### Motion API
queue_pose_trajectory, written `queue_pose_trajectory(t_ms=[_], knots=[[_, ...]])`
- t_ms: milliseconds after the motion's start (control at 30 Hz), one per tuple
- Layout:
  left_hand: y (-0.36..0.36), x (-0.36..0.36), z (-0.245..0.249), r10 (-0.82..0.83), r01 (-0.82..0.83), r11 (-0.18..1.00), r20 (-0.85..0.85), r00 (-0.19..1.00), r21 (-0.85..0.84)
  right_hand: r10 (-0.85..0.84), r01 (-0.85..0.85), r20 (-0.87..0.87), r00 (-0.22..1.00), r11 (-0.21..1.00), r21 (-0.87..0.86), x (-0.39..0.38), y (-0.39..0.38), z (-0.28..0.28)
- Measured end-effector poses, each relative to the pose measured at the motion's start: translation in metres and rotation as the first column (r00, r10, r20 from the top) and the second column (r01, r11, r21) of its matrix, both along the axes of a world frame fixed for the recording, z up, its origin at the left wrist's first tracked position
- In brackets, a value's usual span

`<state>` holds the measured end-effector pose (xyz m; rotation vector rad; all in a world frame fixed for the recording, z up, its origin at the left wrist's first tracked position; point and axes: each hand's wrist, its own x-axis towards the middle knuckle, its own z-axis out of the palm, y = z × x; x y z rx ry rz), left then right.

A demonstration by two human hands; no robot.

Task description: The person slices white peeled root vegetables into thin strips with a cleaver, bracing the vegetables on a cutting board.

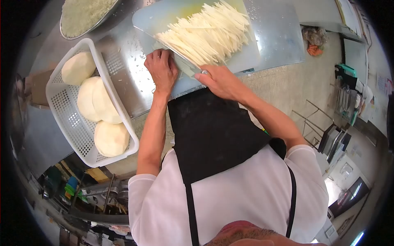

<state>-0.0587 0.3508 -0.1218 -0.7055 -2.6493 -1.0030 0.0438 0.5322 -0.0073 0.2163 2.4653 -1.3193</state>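
My right hand [223,83] is wrapped round the handle of a large kitchen knife [185,65]. Its broad blade slants across the cutting board [141,18], along the near-left side of a heap of thin pale vegetable strips [209,30]. Just left of the blade, my left hand [161,70] rests at the board's left edge, its fingers curled under and closed. Whatever lies beneath those fingers is hidden. Some moist bits cling to the board near the blade.
At left, a white perforated basket [91,45] holds several large peeled pale round vegetables [111,138]. A metal bowl of finely chopped white food [84,16] stands at the upper left. The board lies on a metal table [281,37]. Racks and trays [334,141] stand at right.
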Motion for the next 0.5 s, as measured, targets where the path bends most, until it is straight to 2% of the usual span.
queue_pose_trajectory(t_ms=[67, 133, 167, 267, 333, 467, 500], knots=[[-0.002, 0.000, -0.001, -0.004, 0.003, 1.000, -0.007, 1.000, -0.009, 0.013, -0.012, 0.070, 0.997, 1.000, -0.006, 0.005, -0.004, -0.007], [-0.002, 0.002, -0.001, -0.016, 0.016, 1.000, -0.018, 1.000, -0.005, -0.025, 0.026, -0.108, 0.994, 1.000, 0.009, 0.006, -0.009, -0.034], [-0.001, 0.000, 0.000, -0.009, 0.009, 1.000, 0.000, 1.000, -0.007, -0.016, 0.018, -0.115, 0.993, 1.000, 0.016, 0.003, -0.005, -0.035], [-0.002, 0.002, 0.002, -0.013, 0.013, 1.000, 0.012, 1.000, -0.003, -0.017, 0.019, -0.056, 0.998, 1.000, 0.025, -0.004, -0.004, -0.012], [-0.001, 0.000, 0.001, -0.006, 0.006, 1.000, 0.009, 1.000, 0.009, 0.039, -0.038, 0.030, 0.999, 0.999, -0.009, 0.001, -0.001, 0.000], [0.002, -0.005, 0.000, -0.003, 0.003, 1.000, -0.007, 1.000, 0.023, -0.024, 0.017, -0.088, 0.996, 0.997, -0.074, -0.005, -0.001, -0.033], [-0.001, -0.001, -0.001, -0.015, 0.015, 1.000, -0.005, 1.000, 0.023, -0.040, 0.040, 0.001, 0.999, 0.994, -0.098, -0.007, -0.001, -0.029]])
